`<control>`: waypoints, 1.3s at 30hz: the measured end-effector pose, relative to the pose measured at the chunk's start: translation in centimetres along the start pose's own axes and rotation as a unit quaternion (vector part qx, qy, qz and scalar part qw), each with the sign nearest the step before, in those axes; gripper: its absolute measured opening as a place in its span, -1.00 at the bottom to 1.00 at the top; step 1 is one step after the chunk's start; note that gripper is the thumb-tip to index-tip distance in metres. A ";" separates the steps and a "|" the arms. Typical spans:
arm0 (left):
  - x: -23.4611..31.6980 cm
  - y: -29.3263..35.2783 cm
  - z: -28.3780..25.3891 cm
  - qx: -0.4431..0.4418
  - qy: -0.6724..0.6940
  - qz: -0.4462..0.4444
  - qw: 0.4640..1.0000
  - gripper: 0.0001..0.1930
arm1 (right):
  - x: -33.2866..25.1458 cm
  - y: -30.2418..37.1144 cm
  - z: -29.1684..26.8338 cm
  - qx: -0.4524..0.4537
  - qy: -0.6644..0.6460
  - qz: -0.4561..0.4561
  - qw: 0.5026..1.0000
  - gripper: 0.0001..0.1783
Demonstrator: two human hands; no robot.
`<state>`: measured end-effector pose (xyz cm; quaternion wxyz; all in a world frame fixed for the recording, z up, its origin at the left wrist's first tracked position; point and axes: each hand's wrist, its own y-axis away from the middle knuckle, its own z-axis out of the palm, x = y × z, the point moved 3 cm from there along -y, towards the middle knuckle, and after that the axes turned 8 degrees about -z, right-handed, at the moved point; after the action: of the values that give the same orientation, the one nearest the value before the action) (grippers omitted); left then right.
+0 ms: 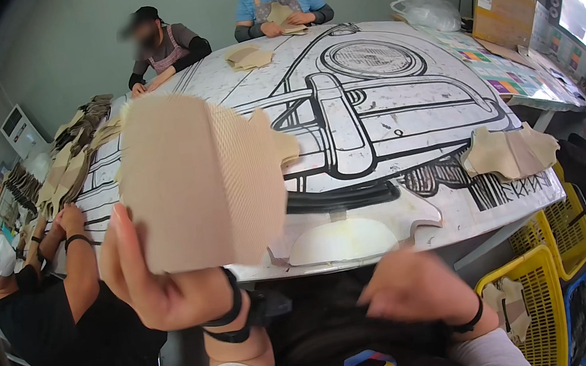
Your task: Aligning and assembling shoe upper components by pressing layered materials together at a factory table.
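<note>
And here at nine o'clock, the tan panel (199, 186) is grasped by the left hand (144, 290), seemingly raised for viewing, while the blurred right hand's (418, 287) grip, toward five o'clock, can't be told.

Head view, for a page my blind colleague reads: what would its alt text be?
A left hand holds up tan cut material, finely lined on one side, before a table covered with a black-line car drawing. The right hand, blurred, is near the table's edge. Three co-workers are around the table, and yellow baskets stand at lower right.
</note>
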<state>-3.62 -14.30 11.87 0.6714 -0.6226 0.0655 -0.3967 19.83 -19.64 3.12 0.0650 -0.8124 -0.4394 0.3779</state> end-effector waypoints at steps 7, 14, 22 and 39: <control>4.0 2.7 0.2 -0.247 0.152 0.210 0.934 -0.78 | -1.4 -3.7 3.5 -0.010 -0.292 -0.044 0.955 -0.32; 3.5 4.6 -1.9 -0.363 0.150 0.211 0.895 -0.75 | -0.5 -1.7 3.3 0.160 -0.537 -0.009 0.828 -0.31; 0.5 9.8 -1.7 -0.216 0.261 0.101 0.935 -0.80 | 0.1 -0.3 1.7 0.492 -0.398 0.003 0.774 -0.50; -3.4 12.5 -2.1 -0.434 0.257 -0.414 0.758 -0.42 | 0.8 0.0 0.8 0.289 -0.235 0.181 0.910 -0.50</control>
<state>-1.50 -14.94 -1.07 0.0576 -0.6883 0.1365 -0.7101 19.58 -19.24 2.09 0.1221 -0.7116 -0.1589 0.6734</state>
